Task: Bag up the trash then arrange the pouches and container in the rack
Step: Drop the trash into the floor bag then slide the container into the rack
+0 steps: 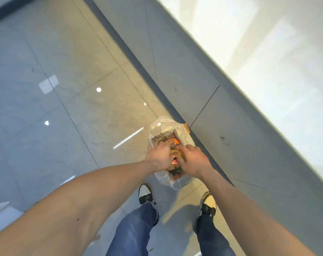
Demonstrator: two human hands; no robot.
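- Clear plastic trash bag (pixel 170 126) stands on the tiled floor (pixel 64 108), under both hands.
- Left hand (pixel 159 156) grasps its left rim.
- Right hand (pixel 193 160) grasps its right rim.
- Colourful wrappers (pixel 175 160) lie between the hands.

One plastic bag (pixel 172 130), two hands, two shoes, trash pieces uncountable.

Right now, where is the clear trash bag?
In the head view, the clear trash bag sits on the tiled floor just ahead of both shoes, beside the grey wall base, with the left hand and right hand at its opening.
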